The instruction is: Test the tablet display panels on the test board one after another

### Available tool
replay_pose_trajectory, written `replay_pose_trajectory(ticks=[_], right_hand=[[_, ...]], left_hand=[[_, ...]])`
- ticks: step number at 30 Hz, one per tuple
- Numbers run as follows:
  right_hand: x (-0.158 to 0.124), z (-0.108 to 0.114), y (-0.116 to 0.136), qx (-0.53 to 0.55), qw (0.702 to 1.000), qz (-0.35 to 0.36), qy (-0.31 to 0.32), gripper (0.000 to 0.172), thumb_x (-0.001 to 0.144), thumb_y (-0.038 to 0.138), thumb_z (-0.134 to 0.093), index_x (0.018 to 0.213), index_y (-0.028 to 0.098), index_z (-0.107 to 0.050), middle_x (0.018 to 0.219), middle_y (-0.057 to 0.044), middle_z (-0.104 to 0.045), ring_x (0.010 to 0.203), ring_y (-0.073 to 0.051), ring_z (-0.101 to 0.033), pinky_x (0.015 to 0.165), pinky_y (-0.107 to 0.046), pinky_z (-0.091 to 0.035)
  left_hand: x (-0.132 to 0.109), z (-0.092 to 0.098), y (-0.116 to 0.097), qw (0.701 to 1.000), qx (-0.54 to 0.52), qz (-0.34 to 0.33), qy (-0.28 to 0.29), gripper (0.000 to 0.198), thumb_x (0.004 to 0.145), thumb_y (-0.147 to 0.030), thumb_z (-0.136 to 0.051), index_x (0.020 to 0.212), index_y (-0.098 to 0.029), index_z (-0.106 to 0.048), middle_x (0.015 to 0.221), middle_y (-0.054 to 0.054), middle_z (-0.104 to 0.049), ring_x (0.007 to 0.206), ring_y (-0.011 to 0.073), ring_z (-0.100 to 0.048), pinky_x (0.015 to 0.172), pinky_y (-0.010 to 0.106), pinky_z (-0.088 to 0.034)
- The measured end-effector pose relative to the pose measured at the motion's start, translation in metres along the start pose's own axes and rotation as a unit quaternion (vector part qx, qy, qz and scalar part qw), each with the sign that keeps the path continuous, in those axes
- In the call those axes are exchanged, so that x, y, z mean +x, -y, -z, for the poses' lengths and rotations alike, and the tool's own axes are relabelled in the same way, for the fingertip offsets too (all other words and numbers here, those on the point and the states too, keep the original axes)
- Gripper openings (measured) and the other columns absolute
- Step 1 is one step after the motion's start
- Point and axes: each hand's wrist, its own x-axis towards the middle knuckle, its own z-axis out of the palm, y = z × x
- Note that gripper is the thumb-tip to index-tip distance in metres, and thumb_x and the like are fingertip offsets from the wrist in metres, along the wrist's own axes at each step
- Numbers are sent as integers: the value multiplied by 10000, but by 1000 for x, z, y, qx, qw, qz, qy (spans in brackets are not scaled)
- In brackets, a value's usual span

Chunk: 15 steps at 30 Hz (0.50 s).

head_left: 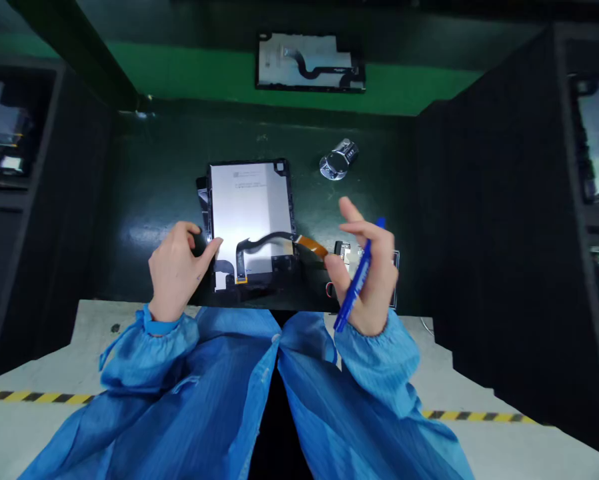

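Panel (249, 200), one of two in view, lies flat and face-down near the middle of a dark green table (144, 200), its pale back upward inside a black frame. One black cable (262, 241) curves across its near end, and one orange ribbon (310, 245) sticks out from its right near corner. The left hand (172, 270) sits at the panel's near left corner, fingers curled, the thumb tip on the pale back and the forefinger bent at the edge; whether they pinch the edge cannot be told. The right hand (372, 280) is just right of the orange ribbon and holds one blue pen (358, 280) slanting across the palm, the lower fingers closed around it while the forefinger and thumb stand loosely apart. A small flat part (347, 252) lies on the table behind that hand. One shiny metal piece (337, 161) rests farther back, well apart from the panel. The second panel (299, 60) lies on a bright green strip beyond the table. Two blue sleeves (169, 347) cover the arms. Tall black partitions (479, 233) close in both sides, and below the table edge is a pale floor (29, 427) crossed by yellow-and-black striped tape (34, 397)
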Motion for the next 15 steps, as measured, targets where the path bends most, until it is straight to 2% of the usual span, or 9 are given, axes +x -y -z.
replay_pose_trajectory(ticks=[2,3,6,8,9,10,13,14,15], right_hand=[[-8,-1,7,-17,997,77,-23,357,912,262,-629,1251,277,-519,1502,-64,-536,1369,-276,-533,1101,-522,-478],[-14,-7,11,-28,993,118,-5,337,913,260,-634,1236,263,-539,1463,-66,-577,1344,-264,-560,1084,-494,-507],[-37,-37,16,-86,963,221,128,286,932,310,-637,1190,194,-597,1375,-105,-648,1318,-263,-581,1046,-427,-554],[-52,-59,15,-146,940,252,177,367,940,321,-637,1266,159,-593,1406,-131,-620,1347,-289,-555,1092,-459,-523],[-57,-68,14,-169,936,256,170,385,942,281,-635,1304,160,-584,1419,-134,-608,1359,-284,-545,1119,-465,-502],[-60,-73,13,-179,939,260,137,388,945,225,-629,1325,165,-581,1413,-135,-612,1364,-265,-544,1138,-451,-487],[-56,-72,12,-120,951,285,-16,392,933,123,-628,1321,167,-598,1334,-129,-672,1338,-203,-572,1142,-366,-494],[-53,-68,12,-88,955,282,-37,423,930,121,-633,1347,167,-580,1330,-125,-675,1331,-202,-579,1130,-364,-511],[-50,-63,13,-66,960,270,-27,479,933,122,-625,1400,174,-532,1356,-120,-659,1338,-207,-574,1118,-381,-528]], left_hand=[[-7,3,5,996,26,37,73,284,885,-471,-611,796,-203,-635,657,2,-578,614,185,-534,589,297,-298],[-11,4,6,994,17,44,99,306,895,-461,-576,733,-205,-619,618,-3,-568,587,175,-524,589,295,-297],[-25,9,3,987,-60,63,132,325,868,-443,-552,649,-205,-583,538,-17,-529,519,152,-481,566,288,-308],[-36,14,-1,974,-159,85,138,348,862,-432,-553,597,-208,-522,495,-33,-466,474,133,-429,510,275,-304],[-41,16,-4,963,-215,90,132,365,868,-425,-562,580,-211,-495,483,-39,-439,458,125,-405,479,267,-303],[-45,18,-7,952,-271,87,117,383,881,-419,-569,572,-210,-485,484,-40,-433,454,120,-401,458,259,-313],[-53,16,-22,902,-427,52,45,386,935,-468,-552,678,-189,-626,591,-4,-575,535,139,-530,511,249,-443],[-52,12,-28,880,-473,51,20,378,941,-489,-546,763,-184,-680,665,13,-635,603,155,-592,567,253,-494],[-49,7,-34,859,-508,59,-3,355,934,-496,-563,845,-186,-709,745,25,-679,696,173,-645,640,259,-533]])
